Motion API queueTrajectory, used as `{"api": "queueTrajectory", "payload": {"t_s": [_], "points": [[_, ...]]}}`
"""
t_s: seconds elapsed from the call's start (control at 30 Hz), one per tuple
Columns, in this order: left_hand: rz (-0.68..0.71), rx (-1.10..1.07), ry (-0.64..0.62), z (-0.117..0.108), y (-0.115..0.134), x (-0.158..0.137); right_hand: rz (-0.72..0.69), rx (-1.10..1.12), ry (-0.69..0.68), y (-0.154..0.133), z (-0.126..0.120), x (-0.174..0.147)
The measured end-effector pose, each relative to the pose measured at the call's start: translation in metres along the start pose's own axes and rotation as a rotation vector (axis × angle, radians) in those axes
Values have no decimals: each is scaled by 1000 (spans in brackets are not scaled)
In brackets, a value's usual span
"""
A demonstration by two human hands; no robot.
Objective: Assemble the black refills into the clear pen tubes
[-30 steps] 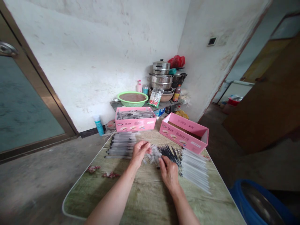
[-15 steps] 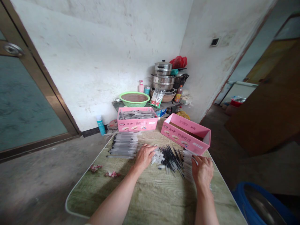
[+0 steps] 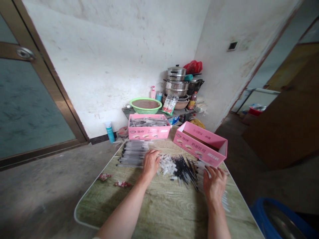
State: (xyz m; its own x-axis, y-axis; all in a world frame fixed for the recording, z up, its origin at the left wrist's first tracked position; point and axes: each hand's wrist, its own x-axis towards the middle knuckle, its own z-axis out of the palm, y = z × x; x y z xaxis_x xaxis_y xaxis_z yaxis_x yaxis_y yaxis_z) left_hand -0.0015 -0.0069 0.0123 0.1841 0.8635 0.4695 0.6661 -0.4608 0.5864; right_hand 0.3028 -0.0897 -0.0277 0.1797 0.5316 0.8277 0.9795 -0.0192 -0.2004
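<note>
My left hand (image 3: 151, 164) is over the table, between a row of clear pens (image 3: 133, 153) and a heap of small white pen caps (image 3: 167, 165). Its fingers are bent together; whatever they pinch is hidden. At the right, my right hand (image 3: 214, 182) is closed over a layer of clear pen barrels (image 3: 200, 172). A pale barrel end shows between its thumb and fingers. Thin black-and-clear refills (image 3: 185, 171) lie in a loose pile between the caps and the barrels.
A pink box (image 3: 149, 133) full of pens stands at the table's back edge, beside a second pink box (image 3: 200, 149) tilted toward the right. Behind them are a green basin (image 3: 146, 109) and stacked steel pots (image 3: 176, 88). A blue tub (image 3: 259, 212) sits by the right edge.
My left hand has drawn back leftward from the cap heap, toward the pen row. My right hand stays over the barrels, with small finger movement. The whole view has shifted slightly.
</note>
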Motion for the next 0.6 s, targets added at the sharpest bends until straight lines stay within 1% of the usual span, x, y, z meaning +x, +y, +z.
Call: {"api": "queueTrajectory", "payload": {"t_s": [0.07, 0.1, 0.17, 0.23, 0.33, 0.4, 0.6], "points": [[-90, 147, 62, -10, -6, 3, -6, 64, 29, -15, -2, 2], [-134, 219, 68, -15, -9, 5, -11, 85, 30, -22, -3, 4], [-214, 337, 38, -24, -16, 7, -16, 113, 11, -33, -4, 5], [-263, 408, -34, -30, -24, 9, -11, 129, -9, -39, -5, 6], [-268, 443, -110, -33, -33, 10, 12, 145, -26, -41, -6, 6], [-250, 435, -124, -33, -36, 10, 27, 155, -36, -41, -6, 6], [-206, 398, -68, -29, -39, 9, 47, 171, -52, -40, -4, 4]]}}
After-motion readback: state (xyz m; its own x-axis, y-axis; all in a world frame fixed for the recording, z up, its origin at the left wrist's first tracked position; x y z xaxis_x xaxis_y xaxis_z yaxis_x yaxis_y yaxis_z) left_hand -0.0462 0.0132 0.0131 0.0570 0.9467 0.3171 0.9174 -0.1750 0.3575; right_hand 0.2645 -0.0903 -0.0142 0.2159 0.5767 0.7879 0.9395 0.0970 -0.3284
